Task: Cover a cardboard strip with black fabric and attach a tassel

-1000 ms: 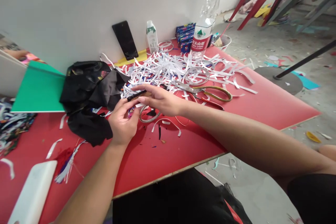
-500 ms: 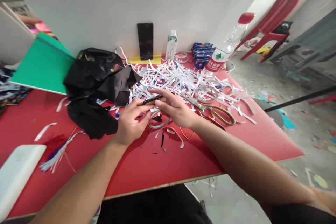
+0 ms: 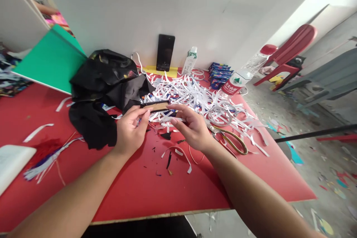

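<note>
A narrow, flat brown piece like cardboard, with black edges (image 3: pixel 155 107), is raised a little above the table between my hands. My left hand (image 3: pixel 130 128) pinches its left end between thumb and fingers. At the right end, the index fingertip of my right hand (image 3: pixel 193 126) touches the piece, while its thumb stays lower and apart. Small black scraps (image 3: pixel 166 135) and a curled white strip (image 3: pixel 182 153) lie on the table below. To the right of my right hand are scissors with yellowish handles (image 3: pixel 232 140).
White paper strips (image 3: pixel 184 91) heap behind my hands on the red table (image 3: pixel 167 197). Black fabric (image 3: pixel 96 119) and a green board (image 3: pixel 52 61) stand left. A phone (image 3: pixel 165 52), carton (image 3: pixel 190 61), blue packets (image 3: pixel 220 74) and bottle (image 3: pixel 234 83) are behind. A white object (image 3: pixel 13 161) lies front left.
My hands have moved apart, and the brown face of the piece now shows between them. The right thumb has come off it. The camera view has shifted slightly.
</note>
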`<state>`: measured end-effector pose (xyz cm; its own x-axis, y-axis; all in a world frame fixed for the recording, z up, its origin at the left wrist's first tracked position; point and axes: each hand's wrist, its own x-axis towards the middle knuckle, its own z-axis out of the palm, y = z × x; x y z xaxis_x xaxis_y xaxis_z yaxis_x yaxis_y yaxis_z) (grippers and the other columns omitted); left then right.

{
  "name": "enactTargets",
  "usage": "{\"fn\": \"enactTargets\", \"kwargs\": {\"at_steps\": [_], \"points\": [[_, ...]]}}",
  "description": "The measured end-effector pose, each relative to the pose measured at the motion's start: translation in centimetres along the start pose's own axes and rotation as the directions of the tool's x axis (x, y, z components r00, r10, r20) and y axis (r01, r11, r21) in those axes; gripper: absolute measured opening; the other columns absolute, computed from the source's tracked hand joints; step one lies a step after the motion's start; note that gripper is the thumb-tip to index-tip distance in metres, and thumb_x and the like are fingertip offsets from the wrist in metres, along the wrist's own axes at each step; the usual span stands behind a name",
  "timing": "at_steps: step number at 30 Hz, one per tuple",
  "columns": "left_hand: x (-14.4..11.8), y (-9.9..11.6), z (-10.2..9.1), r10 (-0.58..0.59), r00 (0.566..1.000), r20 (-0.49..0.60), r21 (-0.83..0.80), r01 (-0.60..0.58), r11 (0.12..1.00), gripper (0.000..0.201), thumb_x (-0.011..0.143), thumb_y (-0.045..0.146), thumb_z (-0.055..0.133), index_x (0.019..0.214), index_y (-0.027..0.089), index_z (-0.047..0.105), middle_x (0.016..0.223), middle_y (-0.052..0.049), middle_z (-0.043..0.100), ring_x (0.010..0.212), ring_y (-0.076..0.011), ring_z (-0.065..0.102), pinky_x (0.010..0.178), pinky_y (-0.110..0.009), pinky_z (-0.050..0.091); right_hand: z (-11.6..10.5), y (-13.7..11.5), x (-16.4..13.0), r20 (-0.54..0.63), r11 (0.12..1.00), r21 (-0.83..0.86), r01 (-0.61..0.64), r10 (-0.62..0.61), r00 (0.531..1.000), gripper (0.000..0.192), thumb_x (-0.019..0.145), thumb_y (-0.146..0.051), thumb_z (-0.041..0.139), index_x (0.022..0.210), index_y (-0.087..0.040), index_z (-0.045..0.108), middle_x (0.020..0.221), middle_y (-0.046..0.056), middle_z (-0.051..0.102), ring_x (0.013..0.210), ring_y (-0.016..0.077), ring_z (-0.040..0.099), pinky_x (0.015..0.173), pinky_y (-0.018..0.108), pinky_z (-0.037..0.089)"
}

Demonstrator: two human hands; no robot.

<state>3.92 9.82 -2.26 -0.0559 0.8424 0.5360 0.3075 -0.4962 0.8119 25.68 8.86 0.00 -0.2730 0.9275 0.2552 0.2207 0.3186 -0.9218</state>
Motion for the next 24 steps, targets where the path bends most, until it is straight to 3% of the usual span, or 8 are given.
{"fn": "enactTargets", "kwargs": {"at_steps": [4, 9, 15, 20, 24], "points": [[0.24, -0.26, 0.15, -0.076, 0.997, -0.005, -0.087, 0.075, 0.993, 0.021, 0.095, 0.03, 0.077, 0.112, 0.022, 0.085, 0.095, -0.003, 0.075, 0.083, -0.0164, 0.074, 0.078, -0.029, 0.064, -0.03, 0.18, 0.1, -0.047, 0.974, -0.211, 0.085, -0.097, 0.994, 0.022, 0.104, -0.041, 0.067, 0.111, -0.023, 0.078, 0.091, 0.004, 0.077, 0.073, 0.0165, 0.065, 0.07, 0.033, 0.051], [0.33, -0.08, 0.04, -0.074, 0.997, 0.027, -0.19, 0.077, 0.979, 0.033, 0.099, 0.043, 0.07, 0.117, 0.019, 0.085, 0.105, -0.008, 0.078, 0.096, -0.0213, 0.079, 0.092, -0.036, 0.066, 0.16, 0.43, 0.32, -0.04, 0.945, -0.258, 0.202, -0.219, 0.975, 0.017, 0.103, -0.033, 0.066, 0.103, -0.023, 0.08, 0.096, 0.007, 0.081, 0.089, 0.0205, 0.072, 0.084, 0.037, 0.056], [0.33, -0.12, 0.0, -0.175, 0.984, 0.016, -0.211, 0.175, 0.962, 0.028, 0.096, 0.038, 0.076, 0.116, 0.02, 0.086, 0.099, -0.006, 0.084, 0.089, -0.0212, 0.081, 0.089, -0.035, 0.067, 0.34, 0.52, 0.46, -0.071, 0.999, 0.046, -0.006, 0.009, 0.997, 0.024, 0.101, -0.04, 0.065, 0.106, -0.022, 0.08, 0.091, 0.005, 0.08, 0.08, 0.018, 0.07, 0.075, 0.033, 0.055], [0.58, -0.83, 0.61, -0.359, 0.933, 0.02, -0.418, 0.334, 0.845, 0.056, 0.086, 0.036, 0.086, 0.14, 0.025, 0.075, 0.089, -0.001, 0.083, 0.082, -0.023, 0.084, 0.086, -0.04, 0.071, 0.66, 0.99, 0.72, -0.037, 0.993, 0.107, -0.05, 0.054, 0.998, 0.033, 0.1, -0.047, 0.064, 0.112, -0.021, 0.08, 0.083, 0.004, 0.078, 0.058, 0.0122, 0.054, 0.056, 0.029, 0.045], [0.55, -0.6, 0.76, -0.431, 0.895, 0.114, -0.497, 0.428, 0.755, 0.046, 0.084, 0.039, 0.088, 0.124, 0.018, 0.082, 0.094, -0.007, 0.085, 0.089, -0.0278, 0.085, 0.093, -0.046, 0.07, 0.85, 0.62, 0.68, -0.063, 0.996, 0.089, -0.023, 0.029, 0.998, 0.022, 0.096, -0.043, 0.072, 0.102, -0.024, 0.082, 0.09, 0.005, 0.076, 0.077, 0.017, 0.065, 0.071, 0.033, 0.053]]}}
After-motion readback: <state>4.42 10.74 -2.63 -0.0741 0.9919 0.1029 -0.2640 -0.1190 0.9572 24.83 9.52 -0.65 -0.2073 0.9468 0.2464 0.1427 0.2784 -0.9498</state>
